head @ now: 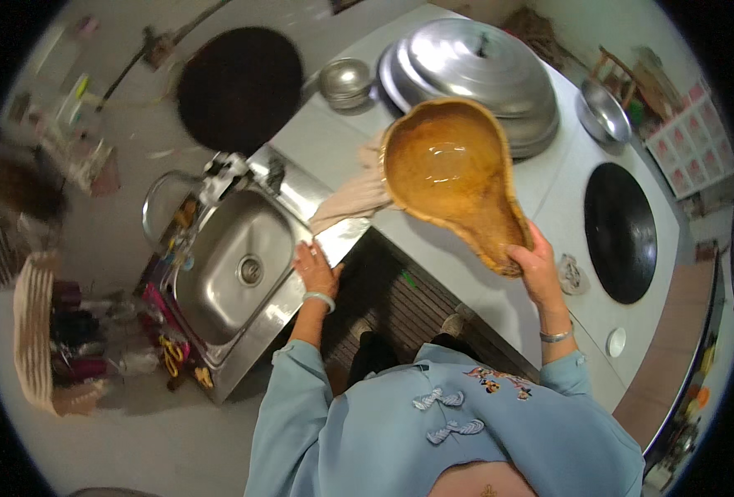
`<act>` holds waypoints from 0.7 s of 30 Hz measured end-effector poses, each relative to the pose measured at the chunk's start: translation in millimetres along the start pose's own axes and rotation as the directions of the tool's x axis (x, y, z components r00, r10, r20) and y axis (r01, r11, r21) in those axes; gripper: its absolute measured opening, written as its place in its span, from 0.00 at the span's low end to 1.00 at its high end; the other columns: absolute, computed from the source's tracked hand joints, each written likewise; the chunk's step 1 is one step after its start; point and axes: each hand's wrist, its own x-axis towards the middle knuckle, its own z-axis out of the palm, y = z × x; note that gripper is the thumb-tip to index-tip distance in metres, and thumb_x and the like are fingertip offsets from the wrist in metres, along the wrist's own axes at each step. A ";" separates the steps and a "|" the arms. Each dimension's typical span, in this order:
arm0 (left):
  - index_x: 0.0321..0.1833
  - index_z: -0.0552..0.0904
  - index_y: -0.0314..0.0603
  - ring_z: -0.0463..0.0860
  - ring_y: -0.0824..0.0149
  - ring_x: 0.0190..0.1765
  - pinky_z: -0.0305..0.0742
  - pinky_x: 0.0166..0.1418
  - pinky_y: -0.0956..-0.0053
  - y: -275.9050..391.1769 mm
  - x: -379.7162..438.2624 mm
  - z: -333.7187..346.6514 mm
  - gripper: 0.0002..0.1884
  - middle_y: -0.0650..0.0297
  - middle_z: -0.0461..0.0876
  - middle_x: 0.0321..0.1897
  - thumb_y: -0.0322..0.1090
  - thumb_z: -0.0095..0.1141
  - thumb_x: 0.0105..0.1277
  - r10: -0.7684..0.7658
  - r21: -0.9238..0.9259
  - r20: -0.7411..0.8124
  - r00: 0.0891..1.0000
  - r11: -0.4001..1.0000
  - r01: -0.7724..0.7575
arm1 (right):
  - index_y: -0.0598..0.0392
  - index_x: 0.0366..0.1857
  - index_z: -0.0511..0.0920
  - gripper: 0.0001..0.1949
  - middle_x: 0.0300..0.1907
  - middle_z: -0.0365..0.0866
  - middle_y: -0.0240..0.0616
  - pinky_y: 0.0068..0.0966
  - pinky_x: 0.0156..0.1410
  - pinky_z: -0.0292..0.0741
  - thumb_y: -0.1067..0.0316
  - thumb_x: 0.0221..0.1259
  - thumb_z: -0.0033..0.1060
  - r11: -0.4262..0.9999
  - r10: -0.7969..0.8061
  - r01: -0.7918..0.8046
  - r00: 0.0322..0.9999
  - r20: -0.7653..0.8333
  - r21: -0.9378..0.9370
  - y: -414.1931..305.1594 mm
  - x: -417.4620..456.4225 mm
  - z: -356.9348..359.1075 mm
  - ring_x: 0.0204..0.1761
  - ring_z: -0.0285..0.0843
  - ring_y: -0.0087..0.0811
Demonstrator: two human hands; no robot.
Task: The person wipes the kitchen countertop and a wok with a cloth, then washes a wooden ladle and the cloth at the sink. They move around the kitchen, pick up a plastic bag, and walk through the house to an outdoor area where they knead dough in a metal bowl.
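Note:
A large gourd ladle (451,164), its inside wet-looking and amber brown, is held over the white counter by my right hand (536,264). My thumb lies over the narrow handle end, and the bowl points away from me. My left hand (314,266) holds nothing and rests on the right rim of the steel sink (230,310), fingers somewhat apart. The sink basin holds no visible water, and its drain (250,270) shows. Just beyond my left hand lies a crumpled beige cloth (351,202), partly hidden behind the ladle.
A big domed metal lid (479,59) and stacked metal bowls (345,81) stand behind the ladle. Right of it are a dark round wok (620,233) and a small white dish (616,342). A curved faucet (149,205) rises left of the sink, near a utensil basket (34,335).

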 end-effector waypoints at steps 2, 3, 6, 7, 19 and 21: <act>0.72 0.58 0.32 0.50 0.42 0.76 0.42 0.77 0.48 -14.9 -11.5 -4.2 0.37 0.42 0.50 0.74 0.41 0.59 0.66 0.128 -0.134 -0.075 0.989 0.981 -0.137 | 0.66 0.66 0.64 0.29 0.61 0.73 0.43 0.27 0.70 0.64 0.78 0.55 0.45 0.990 -0.066 0.081 0.991 0.119 -0.118 0.6 14.9 59.0 0.63 0.70 0.32; 0.70 0.62 0.30 0.52 0.43 0.75 0.43 0.77 0.52 -25.9 -17.9 -4.7 0.32 0.45 0.52 0.74 0.39 0.57 0.68 0.215 -0.197 -0.123 0.969 0.952 -0.236 | 0.65 0.66 0.64 0.29 0.62 0.72 0.44 0.28 0.71 0.63 0.80 0.54 0.44 0.972 -0.116 0.152 0.973 0.198 -0.179 3.5 22.1 88.8 0.65 0.68 0.32; 0.58 0.75 0.28 0.66 0.50 0.70 0.61 0.72 0.60 -35.3 -44.4 -25.9 0.18 0.45 0.68 0.66 0.36 0.51 0.73 0.009 -0.815 -0.202 0.979 0.552 -0.173 | 0.66 0.65 0.62 0.30 0.61 0.71 0.60 0.34 0.71 0.64 0.83 0.51 0.42 0.797 -0.279 0.422 0.891 0.358 -0.431 13.4 32.9 172.0 0.66 0.67 0.49; 0.58 0.74 0.26 0.74 0.57 0.64 0.72 0.66 0.66 -41.8 -50.5 -47.0 0.22 0.50 0.74 0.60 0.42 0.47 0.75 -0.017 -0.875 -0.070 0.997 0.481 -0.054 | 0.67 0.64 0.62 0.30 0.59 0.71 0.62 0.36 0.69 0.66 0.84 0.51 0.42 0.734 -0.318 0.485 0.864 0.390 -0.476 18.2 33.8 196.5 0.64 0.68 0.54; 0.58 0.74 0.32 0.78 0.54 0.58 0.72 0.65 0.59 -128.6 -68.4 -75.6 0.21 0.55 0.79 0.55 0.28 0.55 0.62 -0.217 -0.481 0.524 0.823 -0.874 0.075 | 0.70 0.58 0.67 0.26 0.53 0.75 0.64 0.39 0.63 0.71 0.55 0.69 0.50 0.743 0.339 0.273 0.635 0.694 -0.612 42.1 25.1 375.8 0.57 0.75 0.57; 0.58 0.74 0.31 0.79 0.53 0.57 0.73 0.64 0.58 -153.4 -82.0 -73.4 0.21 0.54 0.79 0.55 0.24 0.54 0.59 -0.275 -0.518 0.545 0.792 -0.853 0.060 | 0.72 0.59 0.66 0.29 0.55 0.74 0.65 0.41 0.64 0.70 0.52 0.69 0.49 0.646 -0.074 0.535 0.753 0.653 -0.544 46.8 64.2 396.1 0.59 0.72 0.57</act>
